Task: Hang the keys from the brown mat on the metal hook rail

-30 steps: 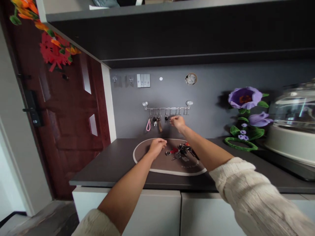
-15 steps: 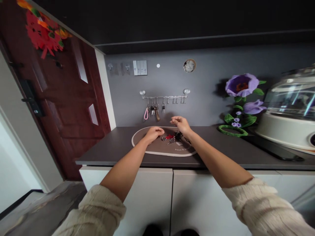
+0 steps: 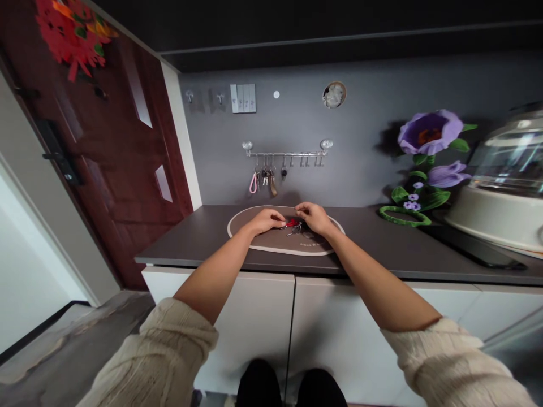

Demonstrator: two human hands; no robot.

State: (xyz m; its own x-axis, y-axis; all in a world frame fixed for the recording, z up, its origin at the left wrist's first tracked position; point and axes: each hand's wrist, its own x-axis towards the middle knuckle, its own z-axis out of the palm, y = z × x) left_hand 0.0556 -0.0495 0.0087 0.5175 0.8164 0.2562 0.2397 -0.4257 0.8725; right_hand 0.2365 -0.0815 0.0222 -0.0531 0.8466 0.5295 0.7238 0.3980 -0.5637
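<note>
Loose keys (image 3: pixel 293 230) with a red tag (image 3: pixel 292 223) lie on a brown oval mat (image 3: pixel 246 229) edged in a pale border. My left hand (image 3: pixel 267 220) comes in from the left, its thumb and fingertips pinched at the ring end of the red tag. From the other side, my right hand (image 3: pixel 314 217) curls its fingers just above the keys; whatever they hold is hidden. Behind the mat, a clear hook rail (image 3: pixel 288 154) carries several key bunches, among them a pink loop (image 3: pixel 253 182) and a brown fob (image 3: pixel 272 185).
Purple fabric flowers (image 3: pixel 430 133) stand to the right, beside a black phone-like slab (image 3: pixel 479 249) and a white appliance with a clear top (image 3: pixel 504 209). A dark overhead cabinet (image 3: pixel 318 34) hangs above the grey counter (image 3: pixel 382 249). On the left is a dark red door (image 3: pixel 114 169).
My right hand has come down towards the keys on the mat. My left hand has moved right to the red tag's ring. The view has tilted downward.
</note>
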